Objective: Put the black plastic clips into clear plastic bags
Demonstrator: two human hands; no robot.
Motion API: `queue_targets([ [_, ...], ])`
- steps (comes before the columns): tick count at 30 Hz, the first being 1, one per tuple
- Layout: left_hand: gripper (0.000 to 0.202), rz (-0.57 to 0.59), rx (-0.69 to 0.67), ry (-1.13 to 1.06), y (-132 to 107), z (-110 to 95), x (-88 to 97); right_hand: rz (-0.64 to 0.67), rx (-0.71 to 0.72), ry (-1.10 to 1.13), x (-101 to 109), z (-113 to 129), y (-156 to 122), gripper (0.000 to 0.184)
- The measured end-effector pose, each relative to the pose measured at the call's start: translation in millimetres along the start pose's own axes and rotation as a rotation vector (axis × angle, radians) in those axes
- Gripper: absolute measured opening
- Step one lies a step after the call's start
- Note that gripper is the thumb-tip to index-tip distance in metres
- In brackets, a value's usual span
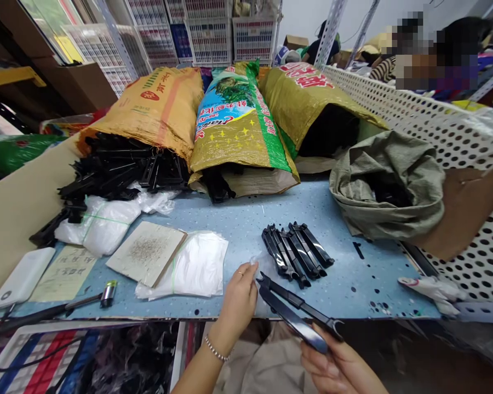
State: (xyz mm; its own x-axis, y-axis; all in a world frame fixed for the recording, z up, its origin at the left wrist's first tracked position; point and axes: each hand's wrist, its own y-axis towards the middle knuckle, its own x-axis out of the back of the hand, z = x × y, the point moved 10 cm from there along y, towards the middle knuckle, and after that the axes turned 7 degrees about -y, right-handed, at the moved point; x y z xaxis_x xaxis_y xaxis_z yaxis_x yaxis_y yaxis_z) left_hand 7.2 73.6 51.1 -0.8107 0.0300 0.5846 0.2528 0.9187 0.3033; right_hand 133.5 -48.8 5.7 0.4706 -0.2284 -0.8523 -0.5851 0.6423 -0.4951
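Note:
My right hand (337, 364) is closed around two long black plastic strips (298, 312), held slanted over the near edge of the blue table (365, 284). My left hand (240, 298) rests at the table edge beside the strips' far ends, fingers curled onto a thin clear plastic bag (261, 268); I cannot tell whether it grips the bag. A small row of several matching black strips (298, 249) lies on the table just beyond both hands.
Three woven sacks (238, 126) spilling black plastic parts lie at the back, a grey-green sack (388, 183) at the right. White bag bundles (197, 265), a cardboard piece (148, 251), a white power bank (22, 276) and a lighter (109, 293) lie left. Perforated white panel (447, 137) bounds the right; other people sit beyond it.

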Motion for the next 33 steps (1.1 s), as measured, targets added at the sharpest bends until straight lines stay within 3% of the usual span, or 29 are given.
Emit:
queue_targets([
  [4,0.061,-0.005,-0.090,0.021,-7,-11,0.8,0.061,-0.015,0.182,-4,-5,9,0.026],
  [8,0.067,-0.041,-0.174,0.053,-18,-26,4.0,0.054,0.085,0.233,-8,3,19,0.028],
  [11,0.070,-0.012,-0.255,0.023,-29,-48,1.9,-0.046,0.205,0.031,-8,11,30,0.023],
  [15,0.067,0.044,-0.296,-0.089,-39,-68,1.7,-0.327,0.387,-0.348,2,39,38,0.029],
  [17,0.061,-0.019,-0.212,-0.112,-36,-56,13.2,-0.337,0.396,-0.370,3,47,42,0.036],
  [19,0.052,-0.128,-0.066,-0.089,-28,-28,31.5,-0.272,0.367,-0.327,1,50,45,0.041],
  [22,0.039,-0.228,0.113,-0.021,-10,13,54.1,-0.198,0.342,-0.261,4,52,44,0.034],
  [24,0.028,-0.234,0.162,-0.005,7,28,58.7,-0.161,0.311,-0.208,7,49,43,0.027],
  [27,0.022,-0.184,0.222,-0.089,36,39,44.8,-0.104,0.261,-0.128,9,43,40,0.017],
  [30,0.029,-0.054,0.243,-0.239,63,40,8.7,-0.041,0.236,-0.034,9,40,36,0.019],
  [33,0.019,0.042,0.197,-0.323,78,32,-21.8,0.004,0.214,0.055,10,39,30,0.026],
])
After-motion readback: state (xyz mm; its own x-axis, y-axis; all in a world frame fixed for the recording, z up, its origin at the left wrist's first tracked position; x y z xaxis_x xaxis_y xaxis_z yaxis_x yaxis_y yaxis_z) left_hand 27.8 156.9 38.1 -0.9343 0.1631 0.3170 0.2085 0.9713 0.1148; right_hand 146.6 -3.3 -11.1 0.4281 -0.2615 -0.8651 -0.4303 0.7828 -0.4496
